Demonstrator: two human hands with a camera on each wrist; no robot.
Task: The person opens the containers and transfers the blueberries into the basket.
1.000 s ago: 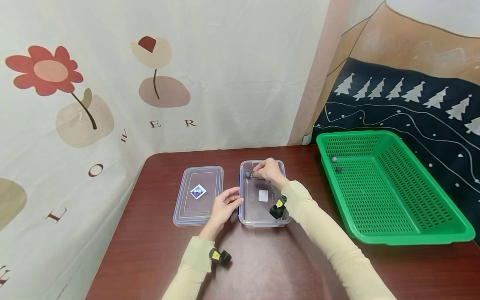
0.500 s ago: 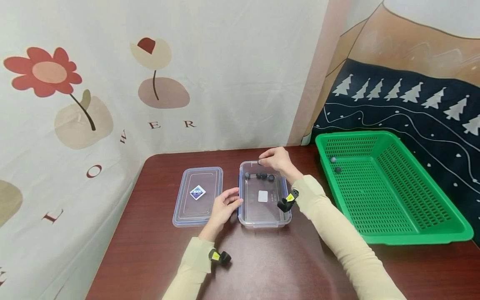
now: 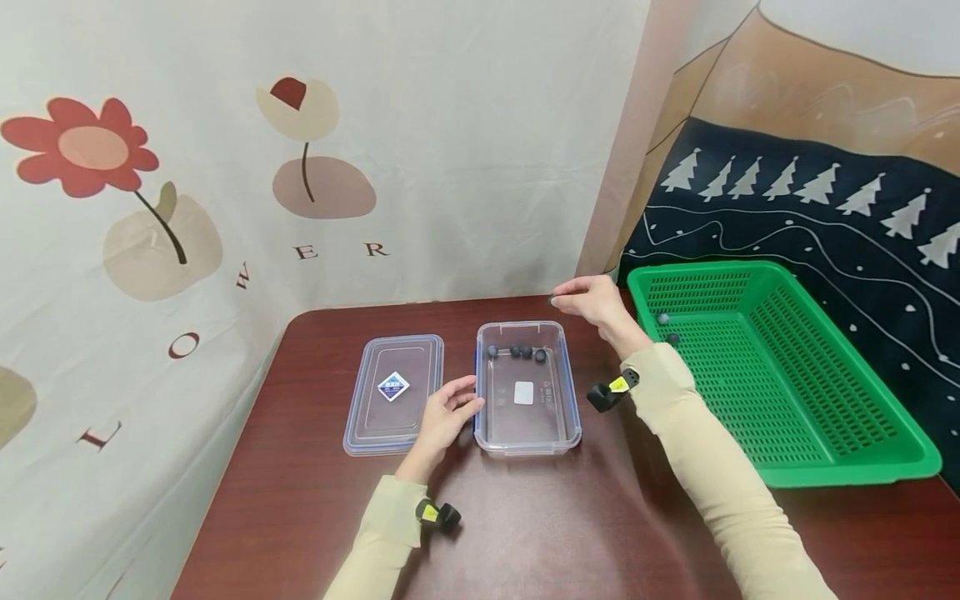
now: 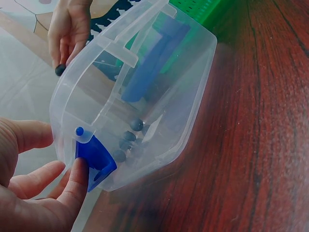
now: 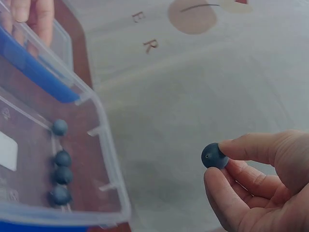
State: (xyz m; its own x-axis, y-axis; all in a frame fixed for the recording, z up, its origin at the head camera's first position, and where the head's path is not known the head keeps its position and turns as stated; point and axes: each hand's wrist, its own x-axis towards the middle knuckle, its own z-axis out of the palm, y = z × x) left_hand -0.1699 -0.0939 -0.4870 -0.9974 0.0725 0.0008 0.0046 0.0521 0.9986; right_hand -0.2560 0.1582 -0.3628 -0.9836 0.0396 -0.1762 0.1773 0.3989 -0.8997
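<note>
Ball point(image 5: 211, 157) moved rightward, at fingertips point(image 5: 216, 186) of right hand point(image 3: 598, 305).

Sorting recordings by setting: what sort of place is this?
Probably an indoor work corner: a brown table backed by a flower-printed cloth and a tree-patterned backdrop.

On the head: looking forward and down, widest of the lot. On the left wrist: super close, peering through the clear box point(image 4: 186, 106), green basket point(image 4: 207, 12) at 1 o'clock. On the right: close too, facing the curtain point(image 5: 154, 111), box at 9 o'clock. Shared by all: box, left hand point(image 3: 446, 412), right hand point(image 3: 600, 304).
</note>
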